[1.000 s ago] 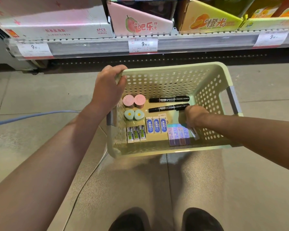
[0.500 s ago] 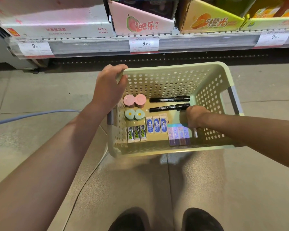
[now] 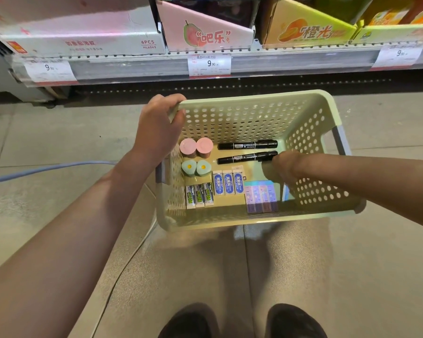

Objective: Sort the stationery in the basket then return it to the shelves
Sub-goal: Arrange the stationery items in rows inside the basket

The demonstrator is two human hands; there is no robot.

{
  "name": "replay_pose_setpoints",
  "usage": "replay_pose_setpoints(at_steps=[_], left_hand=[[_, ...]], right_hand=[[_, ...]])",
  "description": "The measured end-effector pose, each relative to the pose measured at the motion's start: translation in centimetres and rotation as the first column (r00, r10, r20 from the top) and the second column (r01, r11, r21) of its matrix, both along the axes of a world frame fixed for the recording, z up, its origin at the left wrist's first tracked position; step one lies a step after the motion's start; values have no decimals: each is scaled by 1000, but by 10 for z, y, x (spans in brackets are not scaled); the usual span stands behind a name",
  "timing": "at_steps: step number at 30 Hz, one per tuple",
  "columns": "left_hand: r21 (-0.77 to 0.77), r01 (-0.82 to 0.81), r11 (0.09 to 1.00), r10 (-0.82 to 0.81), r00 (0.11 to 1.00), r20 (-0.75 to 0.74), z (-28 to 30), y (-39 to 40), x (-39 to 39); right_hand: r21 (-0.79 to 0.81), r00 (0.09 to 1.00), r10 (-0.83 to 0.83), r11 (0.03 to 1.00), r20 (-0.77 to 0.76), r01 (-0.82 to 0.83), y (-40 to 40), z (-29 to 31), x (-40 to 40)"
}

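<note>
A pale green perforated basket point(image 3: 310, 98) sits on the floor. My left hand point(image 3: 156, 132) grips its far left corner rim. Inside lie two pink round items point(image 3: 196, 146), two teal egg-pattern items point(image 3: 195, 167), two black markers point(image 3: 247, 151), three blue-label erasers point(image 3: 228, 182), three green-label erasers point(image 3: 200, 196) and a row of pastel erasers point(image 3: 260, 198). My right hand point(image 3: 282, 167) reaches in by the right wall, fingers curled down beside the nearer marker's cap. A thin blue-white piece point(image 3: 285, 194) shows just below it. The fingertips are hidden.
A low shelf point(image 3: 279, 62) with price tags runs across the back, carrying pink, white and yellow display boxes point(image 3: 205, 32). A grey cable point(image 3: 47, 168) crosses the floor at left. My shoes point(image 3: 242, 323) are at the bottom edge.
My right hand has drifted slightly up from the pastel erasers toward the nearer marker's cap. My left hand and the basket have stayed put.
</note>
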State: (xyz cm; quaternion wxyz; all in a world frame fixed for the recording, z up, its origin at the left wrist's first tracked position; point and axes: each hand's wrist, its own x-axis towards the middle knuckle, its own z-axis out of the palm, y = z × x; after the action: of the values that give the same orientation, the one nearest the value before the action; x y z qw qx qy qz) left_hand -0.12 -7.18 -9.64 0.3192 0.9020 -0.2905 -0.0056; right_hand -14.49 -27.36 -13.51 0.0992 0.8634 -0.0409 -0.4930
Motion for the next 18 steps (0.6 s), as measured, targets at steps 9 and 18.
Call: replay_pose_setpoints(at_steps=[9,18], left_hand=[[6,7,1000,-7,1000,26,-1,0,1],[0,-5,1000,5,1000,9,-2,0,2]], right_hand=[[51,981,-86,996,175,78,-3,-4,-4],[76,950,-200,979,241,187,-5,-12,-7]])
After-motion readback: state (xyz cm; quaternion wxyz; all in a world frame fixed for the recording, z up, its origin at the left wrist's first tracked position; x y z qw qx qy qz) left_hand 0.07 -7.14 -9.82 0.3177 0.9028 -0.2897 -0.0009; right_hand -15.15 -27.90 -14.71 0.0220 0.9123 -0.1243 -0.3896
